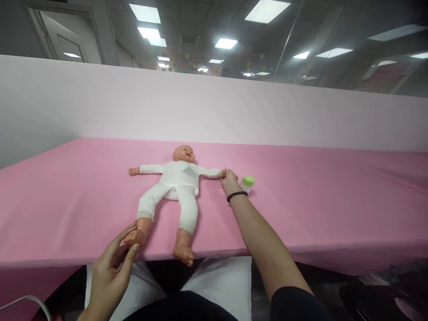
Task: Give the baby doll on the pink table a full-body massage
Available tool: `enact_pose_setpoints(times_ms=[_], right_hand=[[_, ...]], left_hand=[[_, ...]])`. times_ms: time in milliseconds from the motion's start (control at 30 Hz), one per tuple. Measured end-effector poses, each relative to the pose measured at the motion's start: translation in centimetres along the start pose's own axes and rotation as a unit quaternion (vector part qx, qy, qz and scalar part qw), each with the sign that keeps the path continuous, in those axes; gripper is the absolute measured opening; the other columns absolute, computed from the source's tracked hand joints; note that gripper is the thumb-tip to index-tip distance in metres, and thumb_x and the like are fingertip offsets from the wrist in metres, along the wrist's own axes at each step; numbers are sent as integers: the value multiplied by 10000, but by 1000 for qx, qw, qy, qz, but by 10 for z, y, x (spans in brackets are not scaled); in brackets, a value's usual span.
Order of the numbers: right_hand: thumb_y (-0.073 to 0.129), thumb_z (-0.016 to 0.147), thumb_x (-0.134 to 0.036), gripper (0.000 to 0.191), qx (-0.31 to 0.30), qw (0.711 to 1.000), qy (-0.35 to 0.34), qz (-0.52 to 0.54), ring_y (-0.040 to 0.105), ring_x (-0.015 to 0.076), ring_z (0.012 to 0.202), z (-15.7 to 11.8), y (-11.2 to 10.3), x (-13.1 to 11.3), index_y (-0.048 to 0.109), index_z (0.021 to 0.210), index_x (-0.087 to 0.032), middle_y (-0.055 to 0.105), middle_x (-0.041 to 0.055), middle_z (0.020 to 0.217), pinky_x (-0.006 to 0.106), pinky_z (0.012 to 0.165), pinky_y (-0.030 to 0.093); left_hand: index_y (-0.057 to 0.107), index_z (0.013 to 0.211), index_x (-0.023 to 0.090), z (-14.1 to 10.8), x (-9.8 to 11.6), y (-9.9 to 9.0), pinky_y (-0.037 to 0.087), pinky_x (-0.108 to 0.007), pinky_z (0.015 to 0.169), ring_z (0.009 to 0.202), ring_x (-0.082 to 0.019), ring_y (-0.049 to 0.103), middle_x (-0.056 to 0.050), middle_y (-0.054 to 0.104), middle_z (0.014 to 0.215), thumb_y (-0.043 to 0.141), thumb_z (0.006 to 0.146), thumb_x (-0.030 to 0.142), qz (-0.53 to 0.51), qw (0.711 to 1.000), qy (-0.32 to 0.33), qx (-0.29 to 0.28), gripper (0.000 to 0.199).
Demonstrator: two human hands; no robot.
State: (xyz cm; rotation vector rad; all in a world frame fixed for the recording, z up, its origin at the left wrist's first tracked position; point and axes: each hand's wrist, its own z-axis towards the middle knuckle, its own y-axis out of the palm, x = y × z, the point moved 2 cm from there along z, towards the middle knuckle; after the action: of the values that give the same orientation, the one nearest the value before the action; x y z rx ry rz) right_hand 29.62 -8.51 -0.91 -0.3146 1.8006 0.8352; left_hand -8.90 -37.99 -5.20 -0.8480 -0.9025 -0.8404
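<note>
A baby doll (174, 183) in a white suit lies on its back on a pink-covered table (301, 209), arms spread and bare plastic feet near the front edge. My left hand (112, 276) grips the doll's left-hand foot (136, 237) in the view between thumb and fingers. At the far end of the other arm, my right hand (229, 182) holds the doll's small plastic hand (223, 173). Just beyond my right wrist stands a small bottle with a green cap (247, 183), close to my hand. A dark beaded bracelet (237, 196) circles that wrist.
A pale pink backdrop (214, 111) rises behind the table. White cushions (217, 281) lie below the front edge, with a white cable (26, 303) at lower left and a dark object (377, 303) at lower right. Glass partitions and a door stand beyond.
</note>
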Motion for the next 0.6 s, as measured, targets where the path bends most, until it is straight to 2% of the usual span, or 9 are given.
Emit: enact_pose_setpoints(times_ms=[67, 100, 167, 200, 267, 333, 400, 533, 600], right_hand=[[631, 829, -157, 190, 15, 1000, 0, 0, 698, 155, 947, -5, 2, -5, 631, 1019, -158, 716, 52, 1011, 277, 770, 612], [638, 841, -180, 189, 12, 1000, -23, 7, 698, 156, 996, -10, 5, -10, 643, 1027, -151, 721, 68, 1064, 281, 837, 604], [643, 866, -227, 235, -40, 989, -137, 34, 685, 162, 1101, -27, 13, -24, 656, 1081, -134, 712, 102, 1193, 295, 968, 567], [643, 875, -244, 274, -81, 973, -213, 47, 676, 171, 1144, -39, 18, -31, 653, 1123, -126, 697, 120, 1252, 312, 1014, 548], [662, 881, -284, 366, -161, 925, -343, 41, 668, 206, 1185, -69, 27, -41, 631, 1208, -122, 676, 149, 1313, 367, 1041, 544], [646, 916, -315, 379, -230, 877, -421, -11, 676, 223, 1172, -98, 32, -43, 625, 1255, -147, 687, 143, 1300, 398, 1024, 559], [589, 968, -300, 322, -296, 808, -500, -100, 675, 227, 1169, -123, 35, -38, 639, 1268, -194, 710, 113, 1267, 416, 1048, 548], [494, 1004, -200, 307, -382, 635, -615, -271, 678, 238, 1160, -147, 34, -16, 668, 1257, -206, 736, 103, 1208, 411, 1039, 551], [472, 1012, -190, 317, -402, 580, -637, -310, 677, 243, 1162, -148, 33, -6, 671, 1258, -182, 736, 116, 1207, 410, 1032, 555]], left_hand=[[654, 1301, 215, 5, 7, 2, 611, -409, 976, 1162, -316, 707, -91, 716, 1306, 718, 864, 491, -18, 1000, 4, -3, 521], [647, 1312, 214, 9, 13, 4, 606, -411, 985, 1176, -315, 699, -94, 708, 1321, 712, 871, 489, -23, 1000, 10, -2, 524], [634, 1334, 215, 24, 32, 7, 603, -410, 986, 1178, -307, 698, -96, 693, 1345, 697, 883, 487, -22, 999, 32, 9, 531], [630, 1342, 218, 33, 43, 9, 605, -407, 979, 1167, -300, 705, -95, 686, 1355, 689, 889, 484, -13, 999, 46, 15, 529], [625, 1351, 233, 55, 68, 16, 616, -395, 945, 1127, -282, 722, -87, 685, 1354, 661, 909, 465, 13, 997, 71, 4, 500], [637, 1324, 237, 79, 90, 27, 624, -377, 892, 1038, -268, 750, -82, 726, 1267, 641, 921, 443, 46, 993, 100, -50, 452], [645, 1298, 227, 100, 106, 40, 624, -366, 822, 964, -268, 762, -82, 760, 1151, 612, 932, 423, 73, 983, 132, -102, 417], [635, 1274, 205, 125, 110, 67, 591, -341, 742, 841, -241, 758, -84, 764, 1067, 563, 935, 320, 114, 970, 154, -153, 365], [637, 1256, 197, 129, 102, 78, 580, -338, 758, 860, -237, 751, -88, 762, 1059, 546, 934, 279, 118, 964, 160, -175, 344]])
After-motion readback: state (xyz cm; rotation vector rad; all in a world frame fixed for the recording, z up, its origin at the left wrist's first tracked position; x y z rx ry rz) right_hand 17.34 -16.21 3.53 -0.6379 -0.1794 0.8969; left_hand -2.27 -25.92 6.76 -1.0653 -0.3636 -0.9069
